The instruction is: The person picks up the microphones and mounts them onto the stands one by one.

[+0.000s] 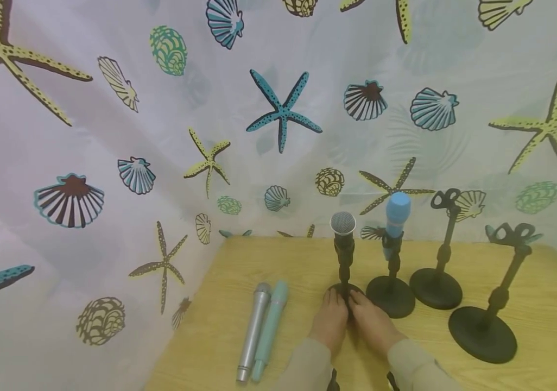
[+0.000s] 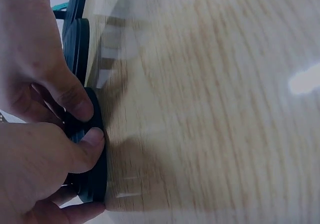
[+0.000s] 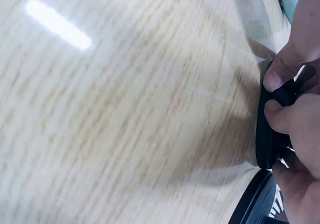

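A black microphone with a silver mesh head (image 1: 343,223) stands upright in a black desk stand (image 1: 345,266). Both hands grip the stand's round base (image 2: 99,176), which sits on the wooden table (image 1: 210,315). My left hand (image 1: 331,320) holds its left side, my right hand (image 1: 373,325) its right. In both wrist views the thumbs press side by side on the near part of the base, with other fingers around its edge. To the right, a blue microphone (image 1: 398,212) leans in a second stand (image 1: 390,297).
Two stands without microphones, one farther back (image 1: 436,289) and one nearer (image 1: 482,334), are at the right. A silver microphone (image 1: 254,331) and a turquoise microphone (image 1: 270,334) lie side by side left of the hands. Shell-patterned cloth (image 1: 278,179) hangs behind and along the left.
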Demonstrator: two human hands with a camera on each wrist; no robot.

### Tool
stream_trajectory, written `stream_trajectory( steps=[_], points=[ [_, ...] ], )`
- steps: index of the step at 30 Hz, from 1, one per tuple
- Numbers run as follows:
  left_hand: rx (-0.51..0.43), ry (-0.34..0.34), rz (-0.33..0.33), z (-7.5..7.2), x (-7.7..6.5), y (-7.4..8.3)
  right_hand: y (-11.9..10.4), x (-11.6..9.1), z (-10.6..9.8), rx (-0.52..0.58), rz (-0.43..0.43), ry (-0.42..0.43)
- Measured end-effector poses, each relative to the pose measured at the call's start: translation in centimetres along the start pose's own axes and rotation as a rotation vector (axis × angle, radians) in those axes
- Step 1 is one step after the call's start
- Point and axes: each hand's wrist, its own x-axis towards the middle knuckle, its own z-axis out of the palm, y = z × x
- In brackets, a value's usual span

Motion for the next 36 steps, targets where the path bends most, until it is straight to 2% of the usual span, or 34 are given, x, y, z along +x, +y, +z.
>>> stream_trajectory(
  steps=[6, 10, 12, 14, 17, 19, 24, 29, 32, 36],
  points=[
    [-0.049, -0.064, -0.051, 0.3, 0.8, 0.0, 0.6, 0.1, 0.7, -0.01, -0.037, 0.007],
    [0.042, -0.035, -0.039, 0.7, 1.2, 0.1, 0.6, 0.3, 0.8, -0.001, -0.036, 0.005],
    [0.093, -0.038, -0.036, 0.7, 1.4, 0.1, 0.6, 0.3, 0.6, 0.029, -0.021, -0.035],
    [0.086, -0.027, -0.049, 0.8, 1.4, 0.1, 0.7, 0.1, 0.5, 0.058, -0.007, -0.071],
    [0.037, -0.001, -0.076, 1.1, 1.2, 0.1, 0.8, -0.4, 0.4, 0.136, 0.034, -0.108],
    [0.025, 0.045, -0.077, 1.4, 1.0, 0.1, 0.9, -0.7, 0.2, 0.197, 0.066, -0.101],
    [0.071, 0.102, -0.068, 2.2, 0.7, 0.2, 1.1, -1.9, -0.7, 0.407, 0.184, -0.113],
    [0.051, 0.122, -0.083, 2.7, 0.7, 0.6, 2.0, -3.4, -2.1, 0.491, 0.258, -0.092],
    [0.048, 0.086, -0.083, 2.5, 0.5, 0.9, 2.6, -4.6, -3.2, 0.496, 0.275, -0.058],
    [0.054, -0.027, -0.084, 1.4, -0.3, 1.9, 3.8, -7.0, -4.5, 0.496, 0.319, -0.026]
  ],
)
